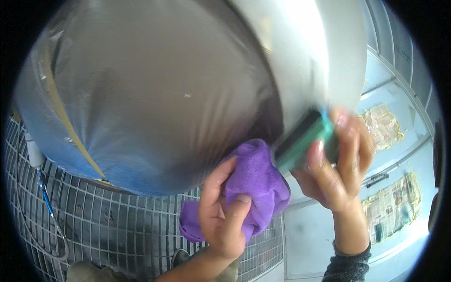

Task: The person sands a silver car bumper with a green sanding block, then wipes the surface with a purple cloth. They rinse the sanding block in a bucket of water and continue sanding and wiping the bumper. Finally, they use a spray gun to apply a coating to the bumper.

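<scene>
A bunched purple cloth [256, 185] is gripped in my left hand [223, 225], with a loose end hanging to the left. My right hand [345, 164] holds a green and dark block [303, 143], blurred by motion; it looks like a sanding block, with fingers along one side and thumb on the other. The block is at the lower part of a curved pale grey panel [300, 61], just right of the cloth. Whether it touches the panel I cannot tell. Left of the panel, a plastic sheet [164, 89] covers a large rounded form.
A tape strip [70, 127] runs down the sheet. Metal floor grating [122, 225] lies below, with a hose [47, 197] at the far left. On the right, a pale wall [310, 239] carries taped newspaper pieces [392, 202]. My shoe shows at the bottom.
</scene>
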Demonstrator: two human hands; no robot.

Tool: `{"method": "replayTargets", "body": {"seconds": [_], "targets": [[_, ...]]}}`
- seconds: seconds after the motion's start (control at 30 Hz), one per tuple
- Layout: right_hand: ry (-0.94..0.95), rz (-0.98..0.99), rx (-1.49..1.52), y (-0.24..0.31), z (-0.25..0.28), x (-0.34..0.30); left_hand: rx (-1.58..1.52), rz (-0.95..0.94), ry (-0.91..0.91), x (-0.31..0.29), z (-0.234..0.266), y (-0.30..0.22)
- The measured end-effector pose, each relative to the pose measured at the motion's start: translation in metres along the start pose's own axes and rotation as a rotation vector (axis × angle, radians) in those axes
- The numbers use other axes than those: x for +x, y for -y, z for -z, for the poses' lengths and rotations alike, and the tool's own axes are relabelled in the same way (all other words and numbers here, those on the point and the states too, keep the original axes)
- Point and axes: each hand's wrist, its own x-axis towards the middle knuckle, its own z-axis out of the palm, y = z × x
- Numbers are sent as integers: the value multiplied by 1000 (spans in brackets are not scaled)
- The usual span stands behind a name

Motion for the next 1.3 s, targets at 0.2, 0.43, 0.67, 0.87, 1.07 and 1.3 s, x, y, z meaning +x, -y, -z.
{"method": "replayTargets", "body": {"seconds": [0.2,0.43,0.67,0.87,1.07,1.3], "targets": [[153,21,1,0,15,39,68,-28,-7,5,2,-9],[195,164,-89,-18,15,-2,69,-38,40,3,2,7],[126,52,-43,-11,5,-14,-27,-7,12,0,-3,5],[175,178,27,-39,19,30,-6,-26,12,-3,-5,10],[60,12,-32,1,-2,-19,53,-14,-17,4,3,7],[98,172,-28,-25,8,31,-12,-49,-7,4,3,1]]}}
